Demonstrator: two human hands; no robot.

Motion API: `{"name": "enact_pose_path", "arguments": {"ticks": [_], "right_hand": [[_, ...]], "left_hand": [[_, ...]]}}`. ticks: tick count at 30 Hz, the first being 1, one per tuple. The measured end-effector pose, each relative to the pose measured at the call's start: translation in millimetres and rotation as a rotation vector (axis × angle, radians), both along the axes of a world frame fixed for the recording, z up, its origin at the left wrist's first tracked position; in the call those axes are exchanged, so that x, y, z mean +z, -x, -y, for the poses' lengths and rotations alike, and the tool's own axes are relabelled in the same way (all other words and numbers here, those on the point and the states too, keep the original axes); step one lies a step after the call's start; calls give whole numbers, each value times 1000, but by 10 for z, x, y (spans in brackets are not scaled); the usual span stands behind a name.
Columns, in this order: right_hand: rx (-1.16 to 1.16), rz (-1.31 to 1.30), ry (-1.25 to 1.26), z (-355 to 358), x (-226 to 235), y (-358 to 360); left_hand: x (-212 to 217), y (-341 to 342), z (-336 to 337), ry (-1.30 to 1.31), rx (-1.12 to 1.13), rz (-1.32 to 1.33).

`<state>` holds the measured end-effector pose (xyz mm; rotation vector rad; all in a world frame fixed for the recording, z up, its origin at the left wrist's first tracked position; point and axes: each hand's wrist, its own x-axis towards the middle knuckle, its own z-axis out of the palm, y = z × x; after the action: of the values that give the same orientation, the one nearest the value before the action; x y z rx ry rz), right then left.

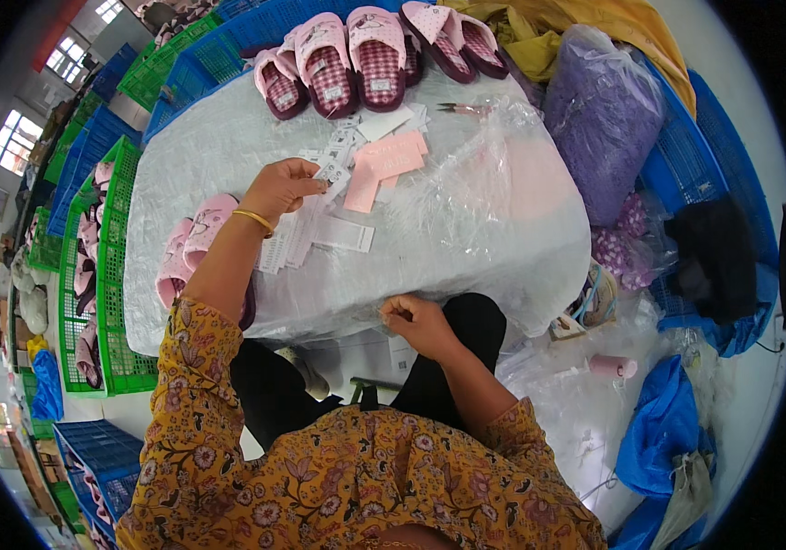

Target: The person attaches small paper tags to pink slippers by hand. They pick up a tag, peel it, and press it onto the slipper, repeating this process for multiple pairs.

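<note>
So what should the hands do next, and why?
Probably lift the small white tag clear of the pile of tags. The left hand pinches it at the fingertips, while the right hand waits closed at the table's near edge.

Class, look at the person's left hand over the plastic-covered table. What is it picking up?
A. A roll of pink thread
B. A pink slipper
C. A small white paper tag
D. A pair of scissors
C: the left hand pinches a small white paper tag above the strips of tags, while the pink slippers sit farther back.
</note>
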<state>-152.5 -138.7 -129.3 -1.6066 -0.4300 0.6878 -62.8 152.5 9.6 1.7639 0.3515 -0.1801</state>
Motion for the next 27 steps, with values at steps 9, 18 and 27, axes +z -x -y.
{"name": "enact_pose_path", "arguments": {"ticks": [9,18,27], "right_hand": [[-53,43,4,-26,-64,28],[-21,-2,-13,-25,-66,56],[-125,-127,-343,-59,508,148]], "left_hand": [[-174,239,233,-326,-125,-146],[-140,450,75,-319,-47,-22],[-43,727,241,-104,198,251]]}}
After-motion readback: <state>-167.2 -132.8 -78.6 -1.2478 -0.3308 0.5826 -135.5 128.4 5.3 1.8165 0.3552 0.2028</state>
